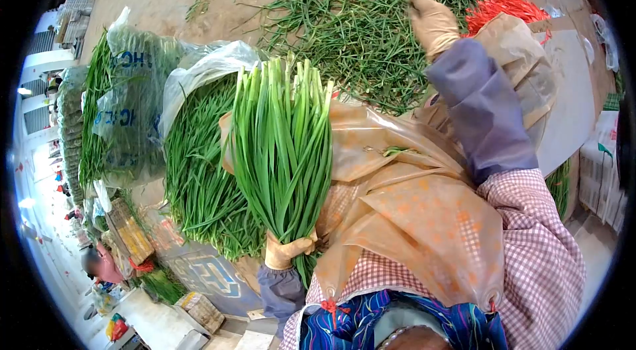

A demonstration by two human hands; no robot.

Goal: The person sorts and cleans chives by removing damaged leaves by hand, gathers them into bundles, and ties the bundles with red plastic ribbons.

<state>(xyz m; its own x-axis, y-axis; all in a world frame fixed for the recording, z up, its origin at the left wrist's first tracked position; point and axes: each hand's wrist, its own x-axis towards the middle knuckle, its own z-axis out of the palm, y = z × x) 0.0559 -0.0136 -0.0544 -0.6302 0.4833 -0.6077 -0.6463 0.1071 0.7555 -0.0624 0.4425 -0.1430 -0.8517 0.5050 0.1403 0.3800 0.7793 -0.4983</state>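
My left hand (290, 250), in a tan glove, is wrapped round the lower, leafy part of a bunch of green stalks (281, 145); the pale cut ends point away from me. My right hand (432, 22), also gloved, is stretched out over a heap of loose green leaves (358, 25). A blur hides its fingertips, and whether they hold anything cannot be made out. More greens (205, 164) lie in an open plastic bag (218, 62) beside the bunch. Red ties (507, 9) are to the right of my right hand.
A translucent apron (424, 217) covers my lap. Another plastic bag of greens (132, 111) stands at the left. A white board (573, 98) and wrapped bundles (601, 158) are at the right. Another person (106, 267) is far off at the lower left, near boxes (129, 231).
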